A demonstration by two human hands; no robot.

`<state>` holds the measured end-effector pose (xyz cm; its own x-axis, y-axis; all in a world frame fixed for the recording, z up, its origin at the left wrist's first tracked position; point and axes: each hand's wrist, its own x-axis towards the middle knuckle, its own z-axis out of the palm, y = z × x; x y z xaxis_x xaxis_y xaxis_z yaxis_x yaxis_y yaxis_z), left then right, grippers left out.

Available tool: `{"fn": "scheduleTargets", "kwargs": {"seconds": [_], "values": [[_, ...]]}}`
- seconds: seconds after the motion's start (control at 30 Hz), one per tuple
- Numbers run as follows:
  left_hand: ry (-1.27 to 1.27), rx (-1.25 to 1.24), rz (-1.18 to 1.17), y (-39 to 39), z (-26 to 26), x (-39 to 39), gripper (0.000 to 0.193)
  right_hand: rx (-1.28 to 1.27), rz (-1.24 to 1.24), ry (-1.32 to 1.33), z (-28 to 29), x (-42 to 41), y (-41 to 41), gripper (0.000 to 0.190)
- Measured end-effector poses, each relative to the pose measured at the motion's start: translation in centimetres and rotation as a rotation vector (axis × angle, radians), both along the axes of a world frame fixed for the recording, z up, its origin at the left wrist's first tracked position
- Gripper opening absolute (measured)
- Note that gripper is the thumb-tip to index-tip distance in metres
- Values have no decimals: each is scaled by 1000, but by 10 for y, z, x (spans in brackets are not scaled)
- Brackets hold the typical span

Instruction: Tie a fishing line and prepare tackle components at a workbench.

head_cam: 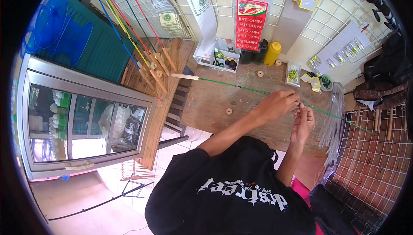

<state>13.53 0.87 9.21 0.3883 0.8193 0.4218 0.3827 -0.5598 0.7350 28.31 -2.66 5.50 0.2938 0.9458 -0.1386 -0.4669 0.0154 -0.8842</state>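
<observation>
A slim green fishing rod with a pale handle lies across the wooden worktable, its thin end running off to the right. My left hand reaches over from the left and pinches the rod along its right half. Just beside it, my right hand is raised palm inward, with thumb and fingertips closed on the rod at the same spot. Whatever small part may lie between the fingertips is hidden. A cork ring lies on the tabletop left of my left forearm.
At the back stand a white organizer of small bottles, a yellow squeeze bottle and a white box of small floats. Clear plastic sleeves hang at the right edge. Left are upright rods and a glass cabinet.
</observation>
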Motion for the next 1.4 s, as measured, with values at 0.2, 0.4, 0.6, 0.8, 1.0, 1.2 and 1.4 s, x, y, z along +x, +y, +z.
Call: {"fn": "scheduleTargets", "kwargs": {"seconds": [0.2, 0.4, 0.6, 0.8, 1.0, 1.2, 1.4], "values": [[-77, -22, -35, 4, -1, -1, 11, 13, -7, -14, -2, 1, 0, 9], [-82, -12, -113, 14, -3, -7, 13, 9, -34, -33, -5, -2, 0, 10], [-45, -19, -184, 31, -13, -23, 14, -47, -72, 22, -24, -20, 8, 8], [46, -64, -142, 38, -40, -48, 16, -101, -68, 51, -51, -48, 15, 7], [62, -89, -114, 37, -52, -66, 14, -139, -89, 70, -60, -58, 16, 5], [60, -167, -68, 36, -42, -75, 15, -115, -191, 84, -50, -51, 17, 5], [85, -185, -54, 40, -39, -74, 15, -100, -311, 42, -43, -34, 12, 6]]}}
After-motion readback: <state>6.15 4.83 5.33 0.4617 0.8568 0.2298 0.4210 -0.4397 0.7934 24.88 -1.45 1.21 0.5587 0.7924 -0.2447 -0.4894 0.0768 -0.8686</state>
